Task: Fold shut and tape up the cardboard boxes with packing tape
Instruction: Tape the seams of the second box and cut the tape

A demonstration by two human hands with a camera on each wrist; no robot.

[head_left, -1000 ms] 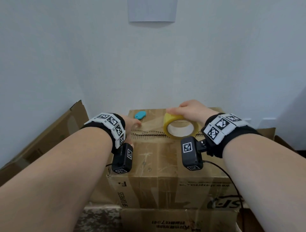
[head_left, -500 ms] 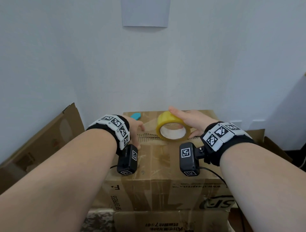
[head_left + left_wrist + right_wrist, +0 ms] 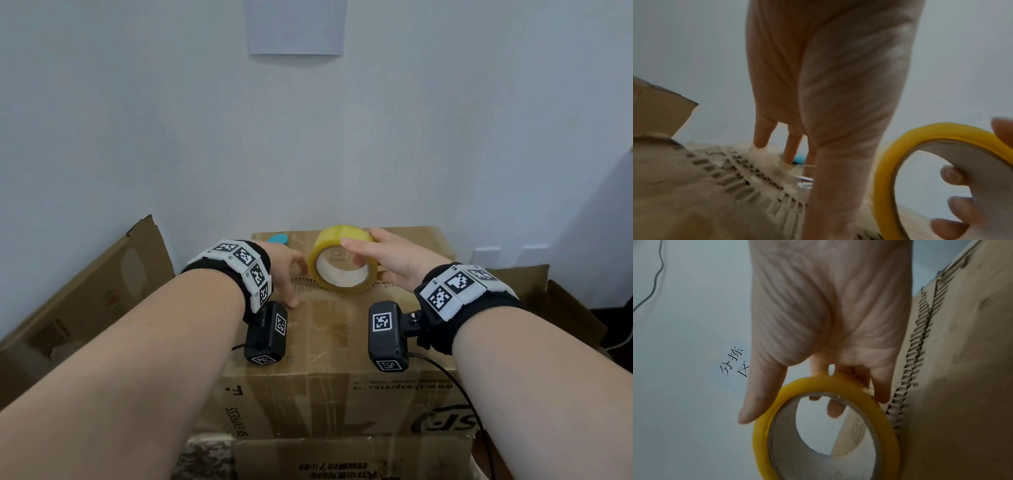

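A closed brown cardboard box [image 3: 335, 342] stands in front of me, its ragged flap seam [image 3: 305, 284] running across the top. My right hand [image 3: 380, 260] grips a yellow roll of packing tape [image 3: 342, 263], thumb on the outer rim and fingers in the core; the roll stands on edge on the seam. The right wrist view shows the roll [image 3: 764, 434] beside the box's seam [image 3: 920, 353]. My left hand [image 3: 287, 274] presses straight fingers [image 3: 760, 142] onto the box top left of the roll [image 3: 888, 170]. Shiny tape lies on the box top under them.
A small blue cutter [image 3: 279, 238] lies at the box's far left corner. An open box flap [image 3: 102, 284] rises at the left, another open box [image 3: 548, 291] stands at the right, and a further box [image 3: 342, 459] sits below. A white wall is close behind.
My right hand has tipped the tape roll from nearly flat up onto its edge, shifting its grip round the rim. The left hand stays pressed at the seam.
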